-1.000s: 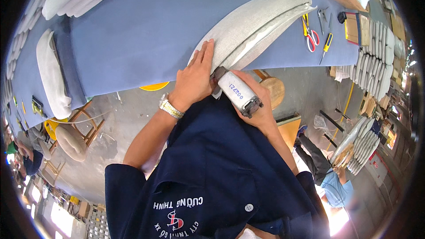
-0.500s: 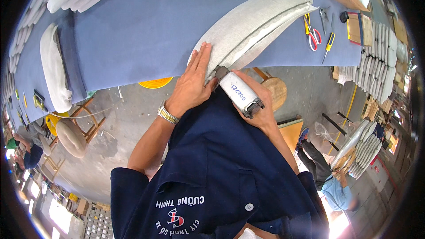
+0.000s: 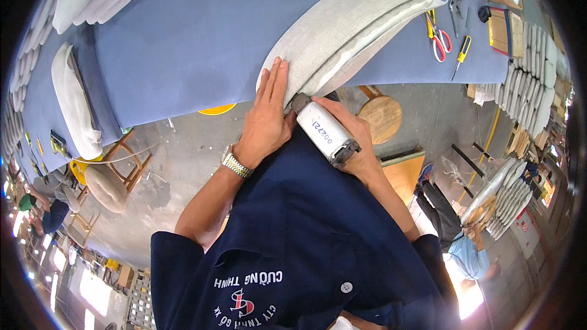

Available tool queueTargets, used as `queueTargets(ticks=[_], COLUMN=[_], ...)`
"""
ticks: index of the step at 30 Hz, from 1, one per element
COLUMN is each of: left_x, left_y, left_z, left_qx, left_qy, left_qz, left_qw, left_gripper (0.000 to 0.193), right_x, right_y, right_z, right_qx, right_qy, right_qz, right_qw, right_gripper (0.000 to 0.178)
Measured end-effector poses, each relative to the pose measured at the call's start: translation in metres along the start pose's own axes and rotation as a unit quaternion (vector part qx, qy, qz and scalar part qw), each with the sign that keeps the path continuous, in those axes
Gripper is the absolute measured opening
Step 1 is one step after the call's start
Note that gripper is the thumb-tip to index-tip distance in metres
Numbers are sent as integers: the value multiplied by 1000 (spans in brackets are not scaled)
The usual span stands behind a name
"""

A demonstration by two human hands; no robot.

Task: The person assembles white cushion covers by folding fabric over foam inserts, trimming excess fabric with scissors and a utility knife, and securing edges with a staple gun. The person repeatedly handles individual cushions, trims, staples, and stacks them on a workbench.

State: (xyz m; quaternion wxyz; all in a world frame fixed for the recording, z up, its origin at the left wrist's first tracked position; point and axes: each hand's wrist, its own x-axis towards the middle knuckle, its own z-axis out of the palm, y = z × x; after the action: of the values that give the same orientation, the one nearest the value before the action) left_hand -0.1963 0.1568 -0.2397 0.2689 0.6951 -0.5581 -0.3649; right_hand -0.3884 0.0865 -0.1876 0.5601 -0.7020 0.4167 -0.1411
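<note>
A curved, pale grey fabric-covered cushion (image 3: 330, 30) lies across the table's near edge, with a lengthwise opening showing white lining. My left hand (image 3: 264, 119) grips its near end, fingers stretched along the outer side and thumb folded at the inner edge. Closed around a staple gun (image 3: 323, 133) with a silvery-white body and dark ends is my right hand (image 3: 359, 146). The gun's dark nose touches or nearly touches the cushion's near end, beside my left thumb. My right fingers are partly hidden behind the gun.
On the blue table (image 3: 183, 43) lie scissors (image 3: 438, 40), a yellow-handled screwdriver (image 3: 461, 56) and pliers (image 3: 455, 15). Another cushion (image 3: 76, 101) rests at left. A wooden stool (image 3: 380, 119) stands beyond my right hand. A person in light blue (image 3: 468, 256) is at the right.
The view has shifted slightly, so the table and cushion sit a little higher. The staple gun has tilted slightly and stays at the cushion's near end; both hands keep their grip.
</note>
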Motion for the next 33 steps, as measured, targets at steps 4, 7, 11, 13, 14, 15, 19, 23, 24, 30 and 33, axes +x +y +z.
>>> queueTargets(ticks=[4, 7, 11, 13, 14, 15, 19, 23, 24, 30, 33], left_x=[1, 1, 1, 2, 2, 1, 0, -1, -1, -3, -3], left_y=[0, 1, 7, 7, 6, 4, 4, 6, 4, -8, 5], left_z=[-3, -2, -2, -3, -3, -4, -6, 2, 5, 9, 5], left_qx=[-5, 9, -13, -15, -7, 1, 2, -2, -4, -20, -11], left_qy=[4, 11, 12, 14, 10, 7, -3, 6, 14, 39, 38], left_qz=[1, 12, 2, 4, 5, 6, -6, -20, -16, 15, 13], left_qw=[1000, 1000, 1000, 1000, 1000, 1000, 1000, 1000, 1000, 999, 999], left_gripper=[100, 99, 98, 98, 98, 97, 98, 99, 99, 95, 91], right_x=[0, -4, -8, -7, -7, -7, -3, -3, -4, 5, 5], right_y=[-2, -2, 7, 7, 8, 8, 10, 7, 5, 11, 7], right_z=[-6, -8, -7, -7, -7, -7, -7, -6, -4, -13, -34], right_qx=[-44, -44, -27, -26, -27, -29, -12, 3, 5, -49, -63], right_qy=[-1, -1, 10, 10, 9, 7, -13, -23, -24, -44, -70], right_qz=[-35, -40, -57, -61, -60, -60, -57, -9, 13, -79, -76], right_qw=[998, 998, 998, 998, 998, 998, 998, 1000, 1000, 995, 993], right_gripper=[57, 60, 60, 57, 57, 57, 65, 65, 65, 74, 76])
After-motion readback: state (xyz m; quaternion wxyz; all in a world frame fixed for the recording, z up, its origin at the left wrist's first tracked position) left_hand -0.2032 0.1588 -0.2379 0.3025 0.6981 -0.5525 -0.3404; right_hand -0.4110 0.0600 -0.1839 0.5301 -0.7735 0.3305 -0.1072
